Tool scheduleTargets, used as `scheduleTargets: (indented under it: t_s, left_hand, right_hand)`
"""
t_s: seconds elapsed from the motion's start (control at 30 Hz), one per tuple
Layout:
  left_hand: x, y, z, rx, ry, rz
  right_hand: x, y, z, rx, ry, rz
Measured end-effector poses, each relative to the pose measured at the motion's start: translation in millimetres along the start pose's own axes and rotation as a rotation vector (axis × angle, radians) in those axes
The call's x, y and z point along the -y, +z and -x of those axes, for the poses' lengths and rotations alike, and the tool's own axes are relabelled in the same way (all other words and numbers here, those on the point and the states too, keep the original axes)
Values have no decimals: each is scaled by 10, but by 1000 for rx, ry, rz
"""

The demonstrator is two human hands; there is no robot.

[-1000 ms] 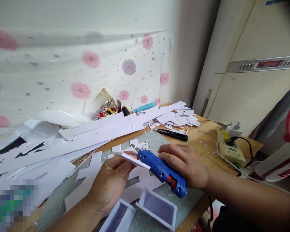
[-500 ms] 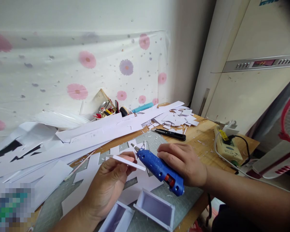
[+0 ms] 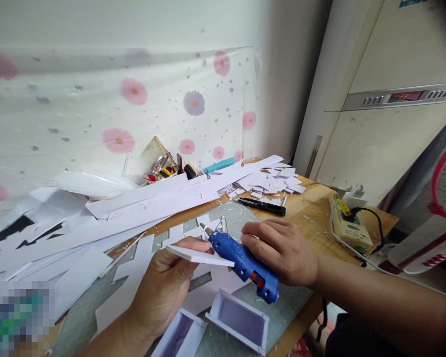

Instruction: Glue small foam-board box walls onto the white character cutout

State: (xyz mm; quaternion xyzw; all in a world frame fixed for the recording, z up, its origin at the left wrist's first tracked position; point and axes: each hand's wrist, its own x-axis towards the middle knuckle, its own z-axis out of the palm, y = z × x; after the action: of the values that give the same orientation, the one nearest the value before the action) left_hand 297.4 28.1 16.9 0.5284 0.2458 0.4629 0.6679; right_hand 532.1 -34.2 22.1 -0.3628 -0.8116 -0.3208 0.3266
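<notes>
My left hand (image 3: 167,277) pinches a thin white foam board piece (image 3: 202,256) between thumb and fingers, its narrow edge facing me. Wrapped round a blue hot glue gun (image 3: 241,260) is my right hand (image 3: 280,250); the metal nozzle points up and left, just behind the board piece. Whether the nozzle touches the board I cannot tell. Below the hands, two shallow white open boxes (image 3: 216,315) lie on the grey-green cutting mat (image 3: 286,317). White board with cut-out slots (image 3: 130,292) lies under and beside my left hand.
A black utility knife (image 3: 263,206) lies behind the glue gun. White scraps (image 3: 271,181) and long board strips (image 3: 134,218) spread across the back and left. At right are a power strip (image 3: 351,228) with cords and a red-rimmed racket (image 3: 444,183). A tool container (image 3: 167,173) stands by the wall.
The board piece has turned and shifted slightly right in my left hand, showing more of its face and overlapping the glue gun. The glue gun has moved slightly left.
</notes>
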Motion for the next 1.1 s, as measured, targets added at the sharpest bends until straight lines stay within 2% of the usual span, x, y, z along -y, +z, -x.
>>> scheduleTargets:
  t_s: [0.13,0.33,0.5,0.67,0.8,1.1]
  left_hand:
    - [19,-37,9,56,72,-75]
    - [18,-93,-1,52,210,-214]
    - [-6,-159,-14,186,277,-359]
    - [-63,-96,-9,182,272,-366]
    - [-81,-32,6,130,223,-325]
    - [-37,-87,37,53,64,-208]
  right_hand:
    - [-11,-6,5,-11,-6,-7]
    - [-21,-13,16,-17,-5,2]
    - [-36,-29,18,-28,-1,5]
    - [-31,-45,9,-30,-13,4]
    - [-17,-38,4,-33,-22,15]
    - [-12,-32,3,-35,-26,21]
